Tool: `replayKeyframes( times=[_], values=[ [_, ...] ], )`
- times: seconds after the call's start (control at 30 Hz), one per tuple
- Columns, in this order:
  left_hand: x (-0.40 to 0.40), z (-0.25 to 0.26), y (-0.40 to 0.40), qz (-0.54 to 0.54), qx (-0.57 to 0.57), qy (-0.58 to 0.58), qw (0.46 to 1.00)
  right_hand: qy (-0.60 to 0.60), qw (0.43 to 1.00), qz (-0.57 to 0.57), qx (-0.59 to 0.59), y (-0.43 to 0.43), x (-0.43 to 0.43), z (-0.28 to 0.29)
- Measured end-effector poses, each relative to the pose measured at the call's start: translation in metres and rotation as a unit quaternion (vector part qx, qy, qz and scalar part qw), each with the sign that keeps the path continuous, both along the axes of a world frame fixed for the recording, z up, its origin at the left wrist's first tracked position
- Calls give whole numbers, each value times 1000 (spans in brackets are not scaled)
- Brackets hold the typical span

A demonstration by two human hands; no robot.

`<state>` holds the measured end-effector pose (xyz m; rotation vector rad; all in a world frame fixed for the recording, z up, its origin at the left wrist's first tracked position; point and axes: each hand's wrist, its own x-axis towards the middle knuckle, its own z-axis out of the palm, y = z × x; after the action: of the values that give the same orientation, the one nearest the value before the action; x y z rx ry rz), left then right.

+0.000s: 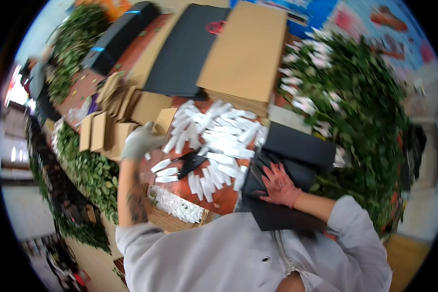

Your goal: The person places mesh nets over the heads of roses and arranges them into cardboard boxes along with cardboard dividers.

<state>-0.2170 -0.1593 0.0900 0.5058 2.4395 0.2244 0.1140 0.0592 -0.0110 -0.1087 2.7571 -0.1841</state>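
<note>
My left hand (140, 141), in a pale glove, is at the folded brown cardboard pieces (123, 133), beside an upright cardboard flap (165, 121). Blur hides whether its fingers grip any cardboard. My right hand (280, 186) lies with its fingers spread on a black sheet (284, 217) at the table edge nearest me. A folded black piece (297, 144) lies just beyond it. Between my hands many white strips (224, 140) are scattered over the reddish table (222, 204), with a black-handled tool (191, 163), perhaps scissors, among them.
Stacks of brown cardboard (246, 54) and black sheets (188, 51) stand at the back. Leafy stems with white-wrapped heads (354, 91) fill the right; more greenery (95, 175) lies left. A wicker basket (166, 219) holds small white pieces. Another person (38, 78) is at the far left.
</note>
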Motion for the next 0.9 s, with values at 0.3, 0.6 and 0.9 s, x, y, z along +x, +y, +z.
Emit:
replayKeyframes(
  times=[0.3, 0.6, 0.9],
  values=[
    [188, -78, 61, -23, 428, -721, 544, 151, 954, -35, -257, 18, 13, -16],
    [194, -91, 68, -148, 362, -701, 596, 97, 755, -299, -576, 63, 37, -16],
    [209, -59, 78, -475, 211, -478, 708, -142, 554, -460, -679, 53, 58, 65]
  ],
)
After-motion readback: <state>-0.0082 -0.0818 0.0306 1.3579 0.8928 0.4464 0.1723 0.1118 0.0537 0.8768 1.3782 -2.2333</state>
